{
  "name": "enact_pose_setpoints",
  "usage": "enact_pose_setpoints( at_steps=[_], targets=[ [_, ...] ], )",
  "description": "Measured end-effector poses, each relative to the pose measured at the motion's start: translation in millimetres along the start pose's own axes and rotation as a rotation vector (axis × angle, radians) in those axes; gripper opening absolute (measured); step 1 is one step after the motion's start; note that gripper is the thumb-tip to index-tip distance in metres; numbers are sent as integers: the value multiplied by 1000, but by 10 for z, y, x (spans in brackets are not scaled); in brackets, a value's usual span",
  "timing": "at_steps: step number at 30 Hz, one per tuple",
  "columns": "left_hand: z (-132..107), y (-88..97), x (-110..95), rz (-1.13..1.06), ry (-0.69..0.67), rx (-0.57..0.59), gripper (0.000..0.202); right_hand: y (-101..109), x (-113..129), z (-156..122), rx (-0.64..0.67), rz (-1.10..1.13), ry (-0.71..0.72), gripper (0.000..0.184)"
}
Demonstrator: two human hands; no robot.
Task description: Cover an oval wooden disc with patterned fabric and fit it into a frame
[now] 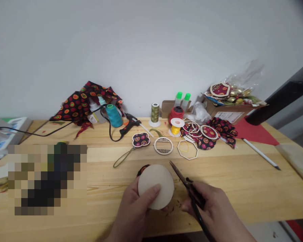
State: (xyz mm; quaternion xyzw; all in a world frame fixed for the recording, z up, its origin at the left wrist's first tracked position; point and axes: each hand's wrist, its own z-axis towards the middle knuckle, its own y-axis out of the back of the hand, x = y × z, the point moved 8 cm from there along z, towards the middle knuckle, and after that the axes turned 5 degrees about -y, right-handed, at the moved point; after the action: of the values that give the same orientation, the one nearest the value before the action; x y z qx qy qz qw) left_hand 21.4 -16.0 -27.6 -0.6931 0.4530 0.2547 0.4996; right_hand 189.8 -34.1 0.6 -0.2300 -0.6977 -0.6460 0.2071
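the right hand (212, 208) grips black scissors (189, 186), blades parted, tips just right of the disc (156, 186). the left hand (136, 205) clasps that disc over the table (242, 188), patterned cloth (142, 169) peeking behind it.

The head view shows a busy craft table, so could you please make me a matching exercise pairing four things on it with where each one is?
Things:
1. wooden disc
2. scissors
3. hot glue gun
4. octagonal wooden frame

Places:
A. gripped in the right hand
B. just right of the round lattice frame
C. held by the left hand
D. lying beside the teal thread spool

Pairs: 1-C, 2-A, 3-D, 4-B.
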Motion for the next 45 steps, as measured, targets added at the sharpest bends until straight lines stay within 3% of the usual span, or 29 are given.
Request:
enact_pose_setpoints(
  at_steps=[8,16,22,32,41,45],
  targets=[
    [-46,-14,-22,57,-3,-25,34,200,151,-46,-286,-237,174,23],
    [-36,23,-31,97,-28,-49,33,192,182,-98,-351,-292,283,18],
    [-37,10,-35,110,-27,-46,32,214,244,-106,-434,-349,344,26],
    [-27,27,-25,132,-15,-34,33,134,189,-86,-373,-318,324,27],
    [-37,22,-65,116,-24,-48,32,64,-5,18,-77,-171,92,27],
    [-37,6,-52,104,-18,-33,30,98,28,6,-59,-189,51,28]
  ],
)
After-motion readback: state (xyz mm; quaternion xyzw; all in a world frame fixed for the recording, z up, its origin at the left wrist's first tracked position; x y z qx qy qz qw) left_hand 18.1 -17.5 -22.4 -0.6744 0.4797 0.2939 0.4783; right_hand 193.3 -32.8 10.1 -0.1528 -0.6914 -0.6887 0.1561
